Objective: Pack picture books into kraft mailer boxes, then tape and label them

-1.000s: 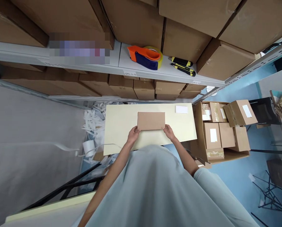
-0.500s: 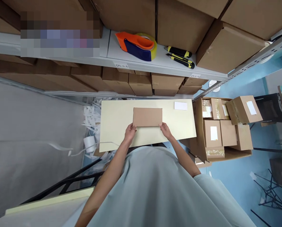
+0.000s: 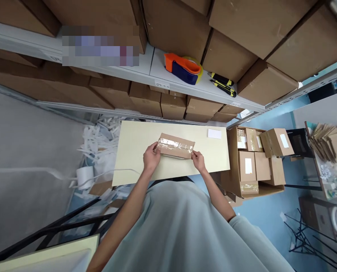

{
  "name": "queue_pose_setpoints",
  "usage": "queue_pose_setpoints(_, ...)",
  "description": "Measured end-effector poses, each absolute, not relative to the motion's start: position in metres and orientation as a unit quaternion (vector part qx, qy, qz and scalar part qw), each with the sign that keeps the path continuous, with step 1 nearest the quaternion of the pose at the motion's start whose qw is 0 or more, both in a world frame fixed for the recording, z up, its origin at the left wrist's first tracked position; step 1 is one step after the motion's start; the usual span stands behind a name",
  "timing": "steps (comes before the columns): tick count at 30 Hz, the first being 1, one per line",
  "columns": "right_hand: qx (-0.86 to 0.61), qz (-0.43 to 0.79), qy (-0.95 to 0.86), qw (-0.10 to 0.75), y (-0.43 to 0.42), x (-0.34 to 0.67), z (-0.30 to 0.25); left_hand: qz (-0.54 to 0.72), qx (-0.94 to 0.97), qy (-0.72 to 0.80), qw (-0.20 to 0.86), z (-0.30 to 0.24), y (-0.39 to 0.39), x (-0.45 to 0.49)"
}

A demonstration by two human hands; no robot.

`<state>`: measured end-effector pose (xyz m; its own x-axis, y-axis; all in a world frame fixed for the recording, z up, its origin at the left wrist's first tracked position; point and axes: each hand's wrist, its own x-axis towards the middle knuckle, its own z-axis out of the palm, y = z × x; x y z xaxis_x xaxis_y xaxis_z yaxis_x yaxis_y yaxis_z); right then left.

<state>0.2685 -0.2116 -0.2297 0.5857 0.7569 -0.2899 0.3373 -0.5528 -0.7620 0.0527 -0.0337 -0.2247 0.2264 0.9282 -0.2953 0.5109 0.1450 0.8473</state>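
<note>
A small brown cardboard box (image 3: 175, 152) is held between my two hands over the pale yellow table (image 3: 134, 147). Shiny clear tape (image 3: 175, 143) runs lengthwise along its upper face. My left hand (image 3: 151, 156) grips the box's left end, its fingers partly hidden behind the corner. At the right end, my right hand (image 3: 198, 160) pinches the near corner. The box is slightly tilted. Right of it on the table lies a small white paper label (image 3: 214, 133).
The shelf above the table carries an orange and blue tape dispenser (image 3: 183, 68), two utility knives (image 3: 222, 84) and large cartons. At the right stands an open carton (image 3: 233, 160) filled with several taped boxes. White scraps (image 3: 96, 141) lie left of the table.
The box has been turned in my hands: its plain face was up before, and now a taped face shows. The head view has shifted and tilted a little.
</note>
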Motion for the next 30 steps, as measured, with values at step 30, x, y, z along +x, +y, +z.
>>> queue_pose_setpoints(30,-0.8,0.293,-0.48,0.209,-0.155,0.283,-0.214,0.178,0.554,0.71,0.397,-0.234,-0.009,0.045)
